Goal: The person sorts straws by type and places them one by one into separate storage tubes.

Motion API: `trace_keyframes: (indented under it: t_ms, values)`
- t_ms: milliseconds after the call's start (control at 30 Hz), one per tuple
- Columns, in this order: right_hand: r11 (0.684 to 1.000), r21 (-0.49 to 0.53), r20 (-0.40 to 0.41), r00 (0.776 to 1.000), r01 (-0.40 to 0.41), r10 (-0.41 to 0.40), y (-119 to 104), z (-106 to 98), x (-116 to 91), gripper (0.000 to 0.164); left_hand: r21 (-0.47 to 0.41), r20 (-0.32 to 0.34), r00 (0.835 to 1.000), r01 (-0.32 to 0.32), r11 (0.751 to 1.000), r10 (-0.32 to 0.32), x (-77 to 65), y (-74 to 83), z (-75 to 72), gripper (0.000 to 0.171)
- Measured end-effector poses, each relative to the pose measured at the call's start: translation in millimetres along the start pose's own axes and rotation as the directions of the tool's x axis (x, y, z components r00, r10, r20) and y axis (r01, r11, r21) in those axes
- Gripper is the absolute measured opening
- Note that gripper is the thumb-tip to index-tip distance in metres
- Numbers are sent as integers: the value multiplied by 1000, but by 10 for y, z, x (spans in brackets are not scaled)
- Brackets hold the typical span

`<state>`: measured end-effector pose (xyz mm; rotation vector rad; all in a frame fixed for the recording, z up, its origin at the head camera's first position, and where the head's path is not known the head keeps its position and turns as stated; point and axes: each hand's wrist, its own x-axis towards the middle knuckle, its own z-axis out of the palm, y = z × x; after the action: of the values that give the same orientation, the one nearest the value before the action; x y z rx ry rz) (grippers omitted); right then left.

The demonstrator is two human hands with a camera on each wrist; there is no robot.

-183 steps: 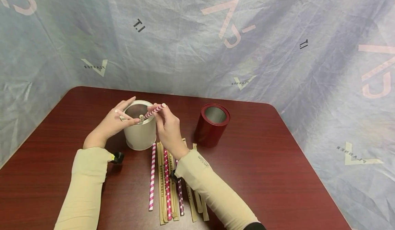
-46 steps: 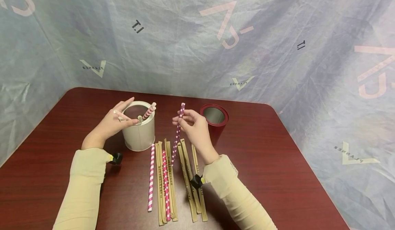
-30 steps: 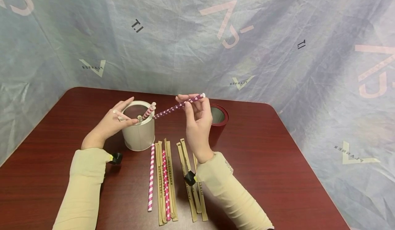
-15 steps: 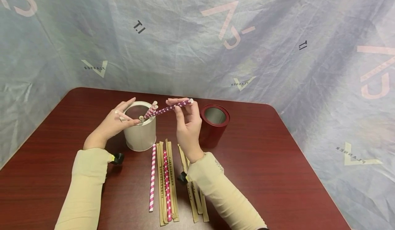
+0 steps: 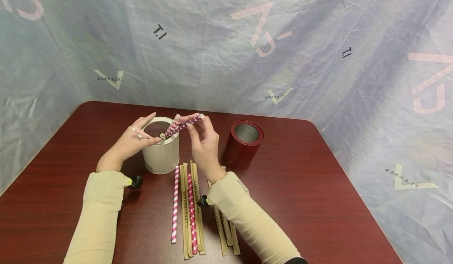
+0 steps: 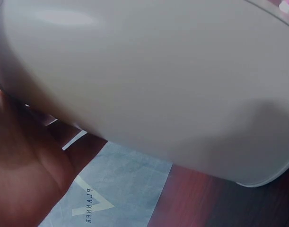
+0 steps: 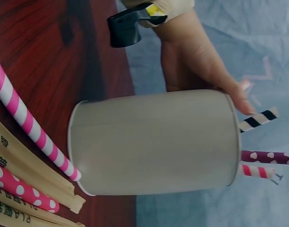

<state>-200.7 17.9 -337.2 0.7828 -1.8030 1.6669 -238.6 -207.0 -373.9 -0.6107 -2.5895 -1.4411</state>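
My left hand (image 5: 129, 142) grips the white can (image 5: 161, 157) from its left side, thumb over the near rim and index finger along the far rim. The left wrist view has the can's pale wall (image 6: 158, 85) close up against the palm. My right hand (image 5: 205, 142) pinches a purple paper straw with white hearts (image 5: 194, 120) near its top. That straw slants down left, its lower end inside the can. Also in the can are pink-striped straws (image 5: 175, 119), a black-and-white striped straw (image 7: 258, 121) and a pale straw (image 5: 141, 133) beside the left thumb.
On the table (image 5: 301, 201) a pink-and-white striped straw (image 5: 175, 205) lies in front of the can. To its right are a pink dotted straw (image 5: 192, 216) and several paper-wrapped straws (image 5: 185, 213), some under my right forearm. A red can (image 5: 243, 150) stands to the right.
Earlier my right hand held a pink-striped straw at the can. It then lifted the purple straw off the table, tilted it and brought it left into the can. My left hand has stayed put.
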Motion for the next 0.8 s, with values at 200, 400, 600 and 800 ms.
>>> trace_keyframes:
  t_ms: [200,400,600,800]
  values:
    - [999,16,34,999,-41,40,-6,78,-8,16,3,-7,1000,-9,1000,10,4,-17,7,82]
    - [997,-45,57,996,-65,68,-199,114,11,13,4,-12,1000,-25,1000,25,13,-29,12,81]
    - [991,-100,81,992,-89,97,-66,161,-8,15,6,-10,1000,-27,1000,27,16,-40,21,82]
    - [968,-186,69,981,-167,183,223,195,-68,19,-1,-24,999,-36,999,36,19,-51,28,80]
